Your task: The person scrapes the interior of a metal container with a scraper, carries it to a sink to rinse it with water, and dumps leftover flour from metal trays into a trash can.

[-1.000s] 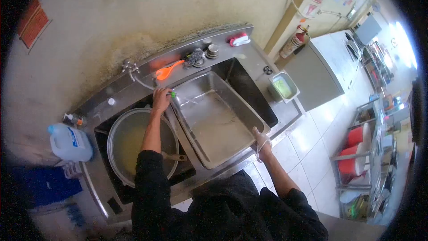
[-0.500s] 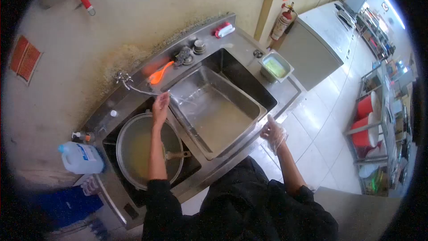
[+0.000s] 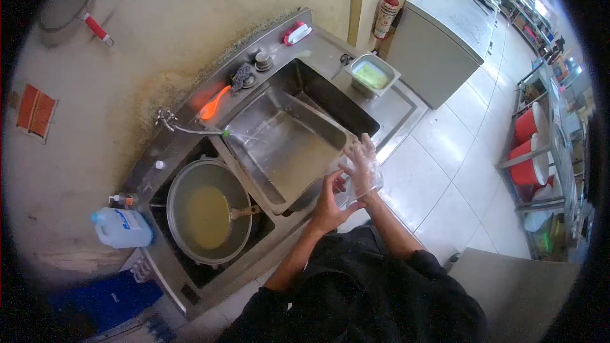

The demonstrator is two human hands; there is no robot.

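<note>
My right hand (image 3: 363, 168), in a loose clear plastic glove, is raised over the front right corner of the metal pan (image 3: 279, 200), fingers spread. Beside it, my left hand (image 3: 330, 206) is bare, its thumb and fingers curved apart at the glove's cuff; whether they pinch the plastic is unclear. The pan rests across the right sink basin with cloudy water in it. A thin stream runs into it from the green-tipped faucet spout (image 3: 197, 131). In the left basin stands a large round pot (image 3: 175, 235) with yellowish liquid and a wooden-handled tool (image 3: 244, 212).
An orange spoon (image 3: 214, 103), a dark scrubber (image 3: 241, 77) and a red-and-white brush (image 3: 297, 33) lie along the sink's back ledge. A small metal container (image 3: 373, 76) sits at the right. A plastic jug (image 3: 122, 227) stands left. Beyond are a fire extinguisher (image 3: 386, 16) and red buckets (image 3: 528, 159).
My left hand has left the faucet spout and come over to my right hand. My right hand has let go of the pan's edge and risen. The view has shifted.
</note>
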